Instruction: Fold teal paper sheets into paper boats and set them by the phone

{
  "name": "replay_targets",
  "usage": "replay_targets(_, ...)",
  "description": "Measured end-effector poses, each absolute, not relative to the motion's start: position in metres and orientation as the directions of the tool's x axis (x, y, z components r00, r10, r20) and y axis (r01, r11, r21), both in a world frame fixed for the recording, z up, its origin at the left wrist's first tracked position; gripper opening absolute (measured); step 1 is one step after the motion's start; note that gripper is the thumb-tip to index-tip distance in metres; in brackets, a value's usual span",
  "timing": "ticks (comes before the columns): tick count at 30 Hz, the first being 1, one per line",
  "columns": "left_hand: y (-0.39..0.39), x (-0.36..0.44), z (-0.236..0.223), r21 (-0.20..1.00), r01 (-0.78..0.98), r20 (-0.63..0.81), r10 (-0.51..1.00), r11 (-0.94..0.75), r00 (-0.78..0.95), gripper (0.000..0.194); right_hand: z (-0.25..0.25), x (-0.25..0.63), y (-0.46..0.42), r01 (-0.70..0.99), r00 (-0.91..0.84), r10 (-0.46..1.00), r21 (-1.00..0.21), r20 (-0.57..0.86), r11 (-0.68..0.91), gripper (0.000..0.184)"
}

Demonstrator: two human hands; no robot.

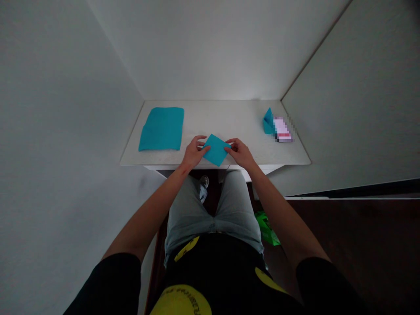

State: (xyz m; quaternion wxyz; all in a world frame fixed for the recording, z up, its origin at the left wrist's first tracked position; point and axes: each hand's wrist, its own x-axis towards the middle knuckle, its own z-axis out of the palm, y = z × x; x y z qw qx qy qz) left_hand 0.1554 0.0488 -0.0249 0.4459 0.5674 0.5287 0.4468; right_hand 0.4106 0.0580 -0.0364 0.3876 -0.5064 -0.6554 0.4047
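A small folded turquoise paper square point(216, 150) is held up, corner pointing toward me, near the front edge of the white table. My left hand point(195, 151) pinches its left corner, thumb on top and fingers behind. At the opposite corner my right hand point(240, 152) grips it the same way. On the left of the table lies a larger turquoise sheet or stack of sheets point(163, 129); I cannot tell which. Toward the right stands a folded turquoise paper shape point(269, 122) with a pointed top.
The white table point(226, 114) is boxed in by walls at the back and both sides. A blurred-out phone-like object point(282, 130) lies beside the pointed paper shape. Under the table, a green plastic bag point(267, 229) sits on the dark floor by my leg.
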Motion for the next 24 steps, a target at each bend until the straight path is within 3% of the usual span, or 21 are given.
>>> replay_targets(4, 0.049, 0.144, -0.029, 0.87, 0.469, 0.077, 0.982, -0.15, 0.173, 0.047, -0.045, 0.422, 0.067, 0.496, -0.157, 0.979, -0.846, 0.133, 0.194, 0.031)
replay_targets(9, 0.04, 0.144, -0.036, 0.689, 0.681, 0.145, 0.968, -0.248, 0.207, 0.053, -0.052, 0.428, 0.064, 0.477, -0.169, 0.971, -0.848, 0.17, 0.231, 0.037)
replay_targets(12, 0.039, 0.147, -0.039, 0.62, 0.737, 0.164, 0.963, -0.269, 0.214, 0.044, -0.054, 0.431, 0.064, 0.446, -0.178, 0.971, -0.866, 0.162, 0.227, 0.04)
replay_targets(18, 0.052, 0.147, -0.041, 0.649, 0.714, 0.136, 0.964, -0.261, 0.228, 0.022, -0.056, 0.441, 0.071, 0.439, -0.223, 0.965, -0.87, 0.138, 0.226, 0.044)
replay_targets(24, 0.054, 0.142, -0.04, 0.704, 0.653, 0.147, 0.957, -0.278, 0.249, 0.016, -0.053, 0.446, 0.07, 0.447, -0.364, 0.919, -0.837, 0.153, 0.316, 0.034)
